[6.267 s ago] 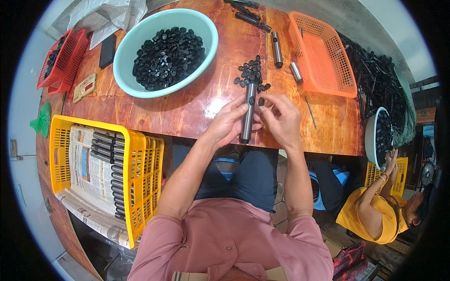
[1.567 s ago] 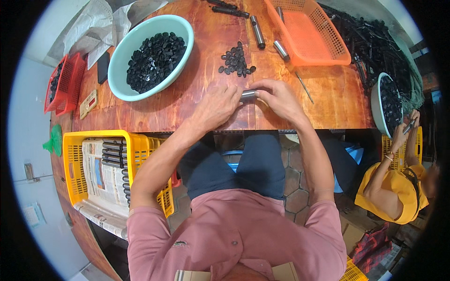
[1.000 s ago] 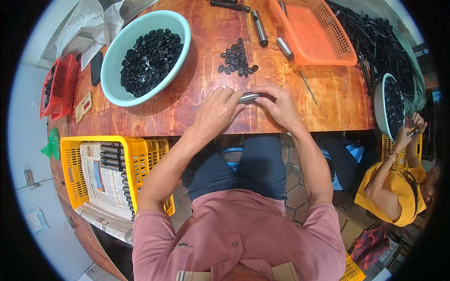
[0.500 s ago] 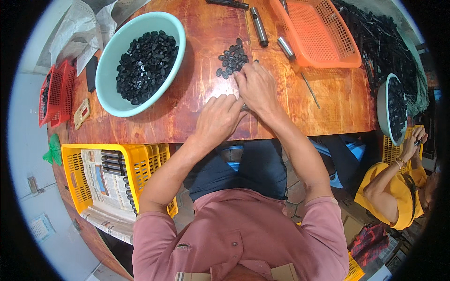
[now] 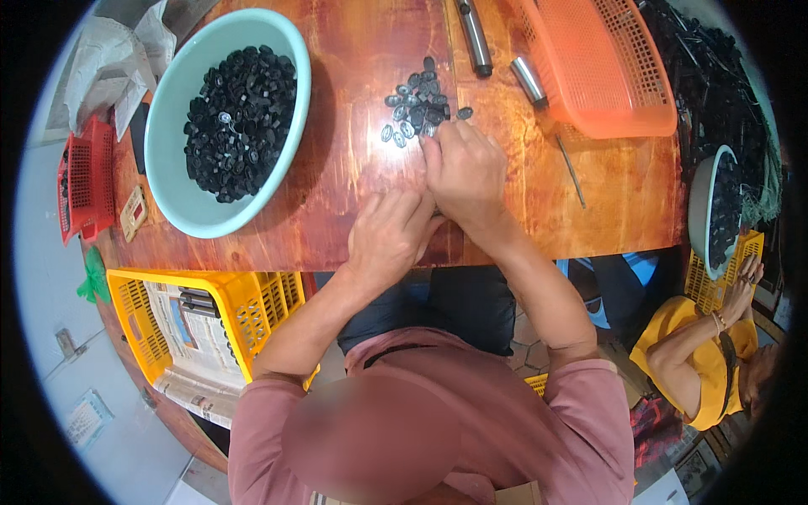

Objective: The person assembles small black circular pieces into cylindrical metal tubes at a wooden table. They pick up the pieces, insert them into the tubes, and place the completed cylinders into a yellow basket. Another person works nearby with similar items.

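Note:
My left hand [image 5: 389, 231] is closed near the table's front edge, its fingers curled round something small that they mostly hide. My right hand [image 5: 468, 172] rests just beyond and to the right of it, fingers bent down, the two hands nearly touching. What the right fingers grip cannot be made out. Right at its fingertips lies a loose pile of small black oval pieces [image 5: 418, 99], some showing shiny faces. To the left stands a wide pale-green basin [image 5: 295, 126] heaped with similar black pieces [image 5: 240, 126].
Back right are an orange basket [image 5: 606, 118], a black-and-silver tube [image 5: 475, 40], a short silver tube [image 5: 528, 82] and a thin metal rod [image 5: 571, 172]. A yellow crate [image 5: 240, 290] stands below left. A person in yellow [image 5: 686, 337] works at right beside another basin [image 5: 700, 210].
The whole view has shifted a little. My hands stay close together at the pile's near side. One oval piece now shows apart at the pile's right, beyond my right hand.

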Action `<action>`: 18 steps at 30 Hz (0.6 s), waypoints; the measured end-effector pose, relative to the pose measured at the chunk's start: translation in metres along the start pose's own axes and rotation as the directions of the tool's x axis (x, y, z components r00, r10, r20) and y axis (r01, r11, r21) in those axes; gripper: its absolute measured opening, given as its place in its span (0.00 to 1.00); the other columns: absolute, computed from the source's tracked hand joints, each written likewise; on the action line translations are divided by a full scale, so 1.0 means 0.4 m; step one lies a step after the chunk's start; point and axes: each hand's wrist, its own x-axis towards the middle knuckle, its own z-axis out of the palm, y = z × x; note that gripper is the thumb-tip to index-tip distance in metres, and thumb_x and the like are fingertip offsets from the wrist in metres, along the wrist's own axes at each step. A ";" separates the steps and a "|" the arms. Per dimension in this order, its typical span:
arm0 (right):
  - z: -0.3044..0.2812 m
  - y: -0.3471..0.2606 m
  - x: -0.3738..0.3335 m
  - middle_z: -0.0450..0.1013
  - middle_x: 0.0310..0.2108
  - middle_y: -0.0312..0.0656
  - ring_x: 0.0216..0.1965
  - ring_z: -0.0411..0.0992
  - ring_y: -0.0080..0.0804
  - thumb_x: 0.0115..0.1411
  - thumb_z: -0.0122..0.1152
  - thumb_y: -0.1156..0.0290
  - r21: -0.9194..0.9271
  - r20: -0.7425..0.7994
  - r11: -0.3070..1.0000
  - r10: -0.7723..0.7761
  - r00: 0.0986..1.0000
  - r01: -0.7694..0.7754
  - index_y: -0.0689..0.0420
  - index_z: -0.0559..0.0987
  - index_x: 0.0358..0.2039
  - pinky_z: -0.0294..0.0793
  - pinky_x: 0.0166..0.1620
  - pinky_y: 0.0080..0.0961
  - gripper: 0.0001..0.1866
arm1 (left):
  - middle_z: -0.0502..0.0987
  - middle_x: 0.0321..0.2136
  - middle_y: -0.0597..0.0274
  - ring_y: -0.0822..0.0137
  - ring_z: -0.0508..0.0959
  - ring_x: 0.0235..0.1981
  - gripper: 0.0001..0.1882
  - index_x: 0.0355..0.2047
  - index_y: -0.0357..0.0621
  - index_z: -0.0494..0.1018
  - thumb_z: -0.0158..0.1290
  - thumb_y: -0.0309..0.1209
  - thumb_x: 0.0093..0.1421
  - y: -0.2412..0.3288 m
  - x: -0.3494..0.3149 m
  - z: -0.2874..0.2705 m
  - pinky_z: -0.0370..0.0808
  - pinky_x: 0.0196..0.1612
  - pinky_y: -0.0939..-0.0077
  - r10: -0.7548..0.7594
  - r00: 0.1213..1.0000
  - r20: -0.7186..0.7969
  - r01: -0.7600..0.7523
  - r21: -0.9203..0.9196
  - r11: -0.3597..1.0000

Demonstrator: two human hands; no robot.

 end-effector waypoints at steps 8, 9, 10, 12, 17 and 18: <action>-0.014 0.009 0.018 0.75 0.29 0.52 0.34 0.76 0.52 0.62 0.61 0.66 0.066 0.035 0.995 0.074 0.997 -0.077 0.61 0.78 0.28 0.73 0.39 0.45 0.11 | 0.70 0.27 0.59 0.56 0.73 0.30 0.17 0.42 0.45 0.79 0.67 0.34 0.53 -0.002 0.023 -0.010 0.70 0.34 0.63 0.036 0.998 -0.042 -0.035 0.037 0.999; -0.015 0.009 0.007 0.76 0.29 0.52 0.35 0.76 0.52 0.62 0.61 0.66 0.050 0.054 0.995 0.082 0.995 -0.085 0.61 0.78 0.28 0.73 0.39 0.45 0.11 | 0.70 0.27 0.59 0.56 0.74 0.30 0.17 0.43 0.45 0.79 0.67 0.35 0.53 -0.008 0.016 -0.009 0.70 0.34 0.63 0.050 0.998 -0.035 -0.049 0.028 0.998; -0.018 0.008 0.003 0.76 0.30 0.52 0.35 0.76 0.52 0.63 0.60 0.66 0.034 0.072 0.995 0.091 0.993 -0.094 0.61 0.79 0.29 0.73 0.40 0.46 0.12 | 0.70 0.27 0.59 0.56 0.74 0.31 0.17 0.43 0.45 0.79 0.66 0.35 0.54 -0.012 0.015 -0.011 0.71 0.34 0.63 0.063 0.998 -0.027 -0.063 0.019 0.998; -0.021 0.005 0.006 0.76 0.30 0.52 0.36 0.76 0.52 0.63 0.60 0.66 0.009 0.040 0.996 0.087 0.995 -0.087 0.61 0.79 0.29 0.72 0.41 0.46 0.11 | 0.70 0.27 0.59 0.56 0.74 0.31 0.18 0.43 0.45 0.79 0.66 0.35 0.53 -0.030 0.034 -0.017 0.71 0.35 0.63 0.094 0.996 -0.001 -0.094 0.004 0.996; -0.015 0.005 -0.009 0.75 0.29 0.53 0.34 0.75 0.55 0.63 0.61 0.65 -0.014 -0.001 0.998 0.069 0.998 -0.069 0.62 0.78 0.29 0.72 0.39 0.49 0.12 | 0.70 0.27 0.63 0.61 0.74 0.31 0.15 0.40 0.47 0.78 0.65 0.38 0.54 -0.029 0.027 -0.016 0.70 0.35 0.66 0.117 0.993 0.006 -0.117 0.028 0.993; -0.010 0.006 -0.012 0.75 0.29 0.52 0.35 0.75 0.54 0.63 0.61 0.65 -0.016 -0.001 0.997 0.071 0.997 -0.071 0.61 0.78 0.29 0.71 0.39 0.49 0.12 | 0.70 0.27 0.63 0.61 0.74 0.31 0.15 0.40 0.47 0.78 0.65 0.37 0.54 -0.029 0.023 -0.011 0.70 0.35 0.66 0.112 0.994 0.000 -0.112 0.018 0.994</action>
